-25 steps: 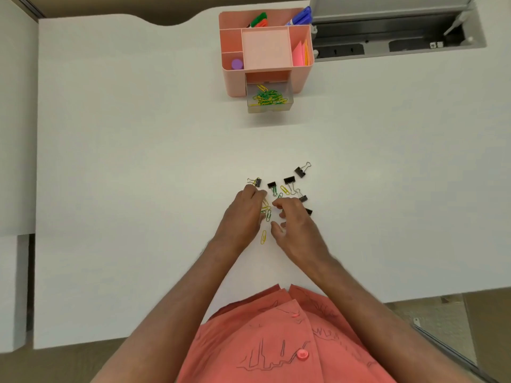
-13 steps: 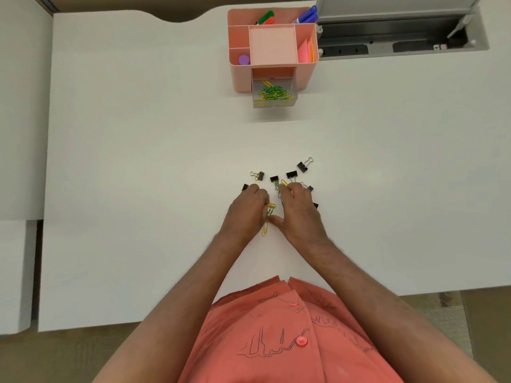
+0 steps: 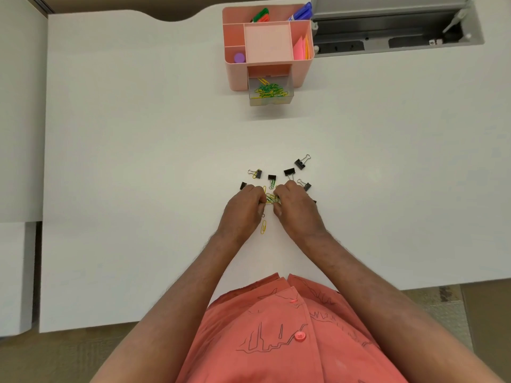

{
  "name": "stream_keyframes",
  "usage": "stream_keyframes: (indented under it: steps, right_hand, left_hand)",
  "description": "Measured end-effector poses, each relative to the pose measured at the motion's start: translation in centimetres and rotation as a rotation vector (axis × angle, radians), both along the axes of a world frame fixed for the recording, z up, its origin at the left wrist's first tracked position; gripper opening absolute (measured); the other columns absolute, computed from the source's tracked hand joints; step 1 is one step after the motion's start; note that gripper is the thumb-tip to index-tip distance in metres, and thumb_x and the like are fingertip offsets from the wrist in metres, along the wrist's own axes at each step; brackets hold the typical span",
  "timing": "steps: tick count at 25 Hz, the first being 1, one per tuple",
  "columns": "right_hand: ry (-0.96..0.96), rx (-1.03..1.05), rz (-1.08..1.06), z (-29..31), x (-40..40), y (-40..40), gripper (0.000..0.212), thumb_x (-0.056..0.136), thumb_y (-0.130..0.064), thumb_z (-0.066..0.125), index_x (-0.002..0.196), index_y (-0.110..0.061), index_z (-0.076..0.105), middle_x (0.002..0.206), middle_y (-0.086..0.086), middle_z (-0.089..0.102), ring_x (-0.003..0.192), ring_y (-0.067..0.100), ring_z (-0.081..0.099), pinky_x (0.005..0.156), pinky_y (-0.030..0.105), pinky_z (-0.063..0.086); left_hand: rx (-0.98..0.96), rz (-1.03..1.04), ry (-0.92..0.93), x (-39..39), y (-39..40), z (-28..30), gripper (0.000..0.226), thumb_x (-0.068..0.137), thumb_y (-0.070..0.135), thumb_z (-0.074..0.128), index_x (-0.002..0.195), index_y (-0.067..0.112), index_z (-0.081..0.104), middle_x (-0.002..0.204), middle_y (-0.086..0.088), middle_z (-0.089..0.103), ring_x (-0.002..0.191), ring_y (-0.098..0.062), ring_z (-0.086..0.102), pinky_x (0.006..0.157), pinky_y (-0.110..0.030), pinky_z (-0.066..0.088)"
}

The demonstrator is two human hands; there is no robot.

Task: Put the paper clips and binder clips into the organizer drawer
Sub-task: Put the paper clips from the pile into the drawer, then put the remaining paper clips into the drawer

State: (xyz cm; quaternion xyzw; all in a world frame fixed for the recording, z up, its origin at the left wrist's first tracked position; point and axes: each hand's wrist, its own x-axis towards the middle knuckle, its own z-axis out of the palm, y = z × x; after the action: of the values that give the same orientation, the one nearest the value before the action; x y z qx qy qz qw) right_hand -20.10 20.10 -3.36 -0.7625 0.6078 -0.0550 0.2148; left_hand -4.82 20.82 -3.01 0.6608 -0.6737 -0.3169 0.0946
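Note:
A pink desk organizer (image 3: 236, 76) stands at the far middle of the white table. Its clear drawer (image 3: 271, 99) is pulled out and holds several green and yellow paper clips. Near me lies a small heap of yellow and green paper clips (image 3: 271, 198), pinched from both sides by my left hand (image 3: 243, 210) and my right hand (image 3: 296, 210). Several black binder clips (image 3: 289, 171) lie scattered just beyond my fingers. One yellow paper clip (image 3: 263, 226) rests alone between my wrists.
The organizer's top compartments hold markers (image 3: 300, 13), pink sticky notes (image 3: 300, 48) and a purple cap (image 3: 239, 57). A grey cable tray (image 3: 392, 29) is sunk into the table at the far right. The table's near edge runs just past my shirt.
Both hands have closed in toward each other, gathering the paper clips into a tighter heap between the fingertips. The binder clips have stayed where they were.

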Motion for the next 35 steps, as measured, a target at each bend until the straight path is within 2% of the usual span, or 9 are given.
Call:
stream_keyframes:
  steps: [5, 10, 14, 18, 21, 23, 29, 32, 35]
  right_hand:
    - [0.052, -0.076, 0.09, 0.1, 0.1, -0.1, 0.03, 0.07, 0.008, 0.072, 0.093, -0.007, 0.06, 0.085, 0.01, 0.053, 0.072, 0.027, 0.053, 0.052, 0.029, 0.03]
    - [0.05, -0.131, 0.09, -0.3, -0.5, -0.6, 0.024, 0.075, 0.003, 0.073, 0.091, -0.01, 0.06, 0.085, 0.007, 0.053, 0.069, 0.022, 0.052, 0.052, 0.027, 0.029]
    - [-0.034, -0.062, 0.008, -0.6, -1.2, -1.2, 0.011, 0.086, -0.001, 0.064, 0.09, -0.01, 0.061, 0.087, 0.004, 0.054, 0.071, 0.021, 0.053, 0.051, 0.032, 0.043]
    - [-0.229, 0.15, -0.221, 1.5, -1.5, -2.4, 0.005, 0.088, -0.019, 0.064, 0.09, -0.023, 0.066, 0.085, -0.01, 0.062, 0.072, 0.008, 0.06, 0.062, 0.025, 0.044]
    - [-0.359, 0.191, -0.376, 4.8, -1.5, -4.9, 0.002, 0.085, -0.027, 0.067, 0.087, -0.026, 0.068, 0.078, -0.014, 0.068, 0.069, 0.0, 0.063, 0.062, 0.022, 0.049]
    - [-0.352, 0.104, -0.39, 6.8, -1.2, -7.8, 0.006, 0.086, -0.033, 0.066, 0.089, -0.027, 0.068, 0.082, -0.017, 0.069, 0.072, 0.001, 0.064, 0.064, 0.025, 0.05]
    - [-0.097, -0.264, -0.207, 9.0, 0.6, -18.8, 0.011, 0.093, -0.033, 0.062, 0.098, -0.026, 0.069, 0.1, -0.007, 0.068, 0.09, 0.013, 0.062, 0.068, 0.03, 0.049]
    - [0.135, -0.263, -0.127, 7.8, 1.2, -22.2, 0.016, 0.097, -0.028, 0.061, 0.105, -0.02, 0.072, 0.11, 0.004, 0.065, 0.1, 0.023, 0.061, 0.074, 0.037, 0.053]
    - [0.169, -0.209, -0.111, 6.6, 1.5, -23.4, 0.019, 0.099, -0.025, 0.06, 0.107, -0.018, 0.075, 0.111, 0.007, 0.064, 0.102, 0.027, 0.06, 0.077, 0.044, 0.057]
  left_hand:
    - [0.018, 0.029, 0.026, 0.1, 0.1, 0.2, 0.009, 0.094, 0.008, 0.06, 0.089, 0.015, 0.062, 0.089, 0.002, 0.061, 0.077, -0.018, 0.057, 0.065, -0.033, 0.048]
    - [0.048, 0.095, 0.08, 0.4, 0.1, 0.0, 0.008, 0.093, 0.012, 0.063, 0.088, 0.019, 0.063, 0.087, 0.005, 0.061, 0.076, -0.014, 0.057, 0.068, -0.034, 0.052]
    - [0.102, 0.202, 0.191, 0.6, -0.3, 0.4, 0.005, 0.093, 0.015, 0.068, 0.09, 0.019, 0.067, 0.085, 0.01, 0.064, 0.074, -0.009, 0.06, 0.068, -0.032, 0.053]
    - [0.122, 0.301, 0.267, 1.0, -1.5, 2.0, 0.008, 0.09, 0.021, 0.073, 0.084, 0.023, 0.069, 0.076, 0.013, 0.064, 0.065, -0.004, 0.057, 0.063, -0.025, 0.05]
    - [0.032, 0.331, 0.327, 1.2, -4.7, 4.2, 0.011, 0.089, 0.024, 0.075, 0.081, 0.027, 0.067, 0.077, 0.014, 0.067, 0.061, -0.005, 0.057, 0.059, -0.024, 0.049]
    - [-0.101, 0.329, 0.33, 1.3, -8.3, 5.6, 0.009, 0.088, 0.027, 0.074, 0.083, 0.028, 0.066, 0.082, 0.014, 0.069, 0.06, -0.005, 0.056, 0.061, -0.025, 0.049]
    - [-0.401, 0.268, 0.028, 1.1, -19.4, 7.7, 0.004, 0.092, 0.028, 0.068, 0.095, 0.026, 0.069, 0.095, 0.011, 0.071, 0.085, -0.009, 0.063, 0.069, -0.029, 0.051]
    - [-0.416, 0.215, -0.152, 0.9, -22.0, 6.7, 0.01, 0.094, 0.029, 0.066, 0.1, 0.024, 0.073, 0.098, 0.005, 0.074, 0.09, -0.015, 0.066, 0.069, -0.03, 0.049]
    - [-0.403, 0.176, -0.203, 1.0, -22.9, 5.4, 0.014, 0.095, 0.03, 0.064, 0.104, 0.024, 0.074, 0.102, 0.005, 0.074, 0.093, -0.018, 0.067, 0.073, -0.033, 0.05]
